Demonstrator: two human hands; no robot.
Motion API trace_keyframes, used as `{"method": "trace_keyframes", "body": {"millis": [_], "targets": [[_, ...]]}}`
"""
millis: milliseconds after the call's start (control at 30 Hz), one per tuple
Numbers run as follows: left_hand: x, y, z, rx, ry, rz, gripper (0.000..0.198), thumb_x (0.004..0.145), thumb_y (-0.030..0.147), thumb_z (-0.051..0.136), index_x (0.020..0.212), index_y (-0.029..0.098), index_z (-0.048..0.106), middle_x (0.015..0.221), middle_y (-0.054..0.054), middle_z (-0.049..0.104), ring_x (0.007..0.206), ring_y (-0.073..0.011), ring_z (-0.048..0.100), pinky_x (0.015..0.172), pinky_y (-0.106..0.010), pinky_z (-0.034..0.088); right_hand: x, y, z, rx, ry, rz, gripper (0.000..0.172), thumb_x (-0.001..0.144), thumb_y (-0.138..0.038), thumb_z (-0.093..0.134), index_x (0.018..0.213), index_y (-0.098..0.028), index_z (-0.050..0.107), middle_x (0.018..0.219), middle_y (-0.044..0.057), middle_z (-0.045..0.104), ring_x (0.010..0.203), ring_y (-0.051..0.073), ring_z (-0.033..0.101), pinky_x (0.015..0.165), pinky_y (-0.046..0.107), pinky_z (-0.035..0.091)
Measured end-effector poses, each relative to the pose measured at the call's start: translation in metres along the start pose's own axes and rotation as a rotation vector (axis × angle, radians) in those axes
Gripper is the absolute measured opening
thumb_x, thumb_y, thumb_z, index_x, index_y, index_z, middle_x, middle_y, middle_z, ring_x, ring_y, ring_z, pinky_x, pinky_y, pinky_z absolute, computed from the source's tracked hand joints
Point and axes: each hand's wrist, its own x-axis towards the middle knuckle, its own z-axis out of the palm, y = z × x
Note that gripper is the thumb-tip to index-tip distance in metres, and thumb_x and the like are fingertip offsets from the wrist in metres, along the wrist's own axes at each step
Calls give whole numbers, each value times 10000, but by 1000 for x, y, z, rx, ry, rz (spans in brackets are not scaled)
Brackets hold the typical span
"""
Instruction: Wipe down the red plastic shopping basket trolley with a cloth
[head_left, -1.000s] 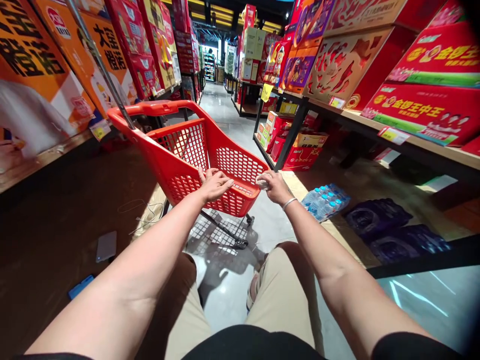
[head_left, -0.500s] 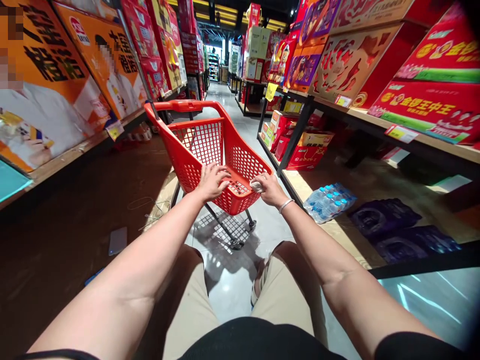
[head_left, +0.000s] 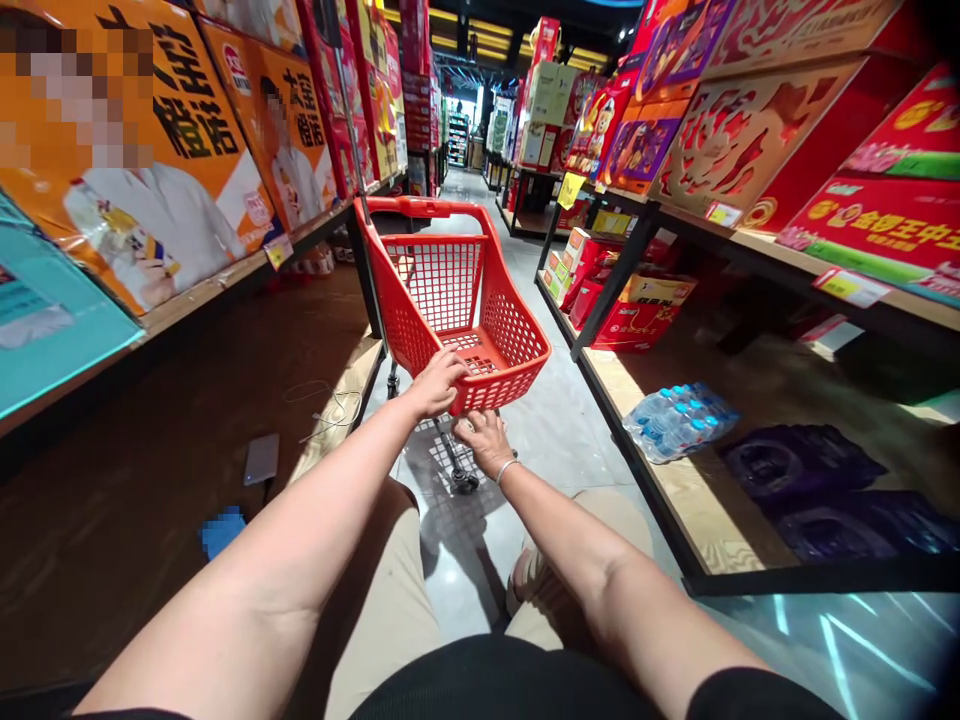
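Observation:
A red plastic shopping cart stands on the floor in front of me, its basket of lattice walls holding nothing. My left hand is closed over the rim at the near left corner, fingers bent across the edge. Just under the basket's near end is my right hand, wearing a bracelet at the wrist. Its fingers are curled around a small whitish cloth, now mostly hidden beneath them. Below the hands, a caster wheel shows on the tiles.
Shelves flank the aisle. Orange cartons stand at left, red gift boxes at right. A pack of water bottles lies on the low right shelf. A phone and a cable lie at lower left.
My right hand has moved left and down from the cart's near right corner to under the near end. The basket appears turned and shifted right; my left hand stays at its near left rim.

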Motion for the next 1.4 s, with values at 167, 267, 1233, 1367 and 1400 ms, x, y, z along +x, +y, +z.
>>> {"method": "trace_keyframes", "body": {"millis": [167,267,1233,1367,1400], "targets": [[-8,-5,-5,-34,4,48,331,850,262,479,1131,192,638,1219,-107,610,1456,-348,336,1271,-596,202,13,2,-19,-29,116,-33,292,976,-248,598,1175,-416,728,1301,36,590,1136,244,435,966,383,411],[-9,-4,-4,-32,19,4,317,839,223,454,1096,207,638,1179,-81,625,1421,-311,388,1291,-560,180,34,11,-44,-26,310,-36,324,978,-252,600,1234,-417,713,1367,37,552,1231,263,405,1053,416,382],[-39,3,-15,-92,127,-166,269,659,130,502,896,213,600,1212,-78,611,1556,-330,196,1274,-626,211,56,65,-105,93,294,212,521,761,-9,583,1211,-242,703,1311,109,549,1160,267,470,1012,421,404],[-43,4,-21,-87,124,-154,227,703,139,484,885,206,601,1146,-77,636,1539,-324,231,1289,-613,172,57,-2,-81,148,316,45,476,831,-113,638,1275,-281,672,1370,90,507,1220,267,440,1063,422,392],[-45,3,-24,-85,125,-155,203,718,146,482,872,205,601,1142,-78,637,1536,-324,236,1288,-611,176,56,-10,-76,146,314,-7,456,854,-123,635,1274,-300,676,1381,80,506,1225,263,436,1078,425,384]]}}
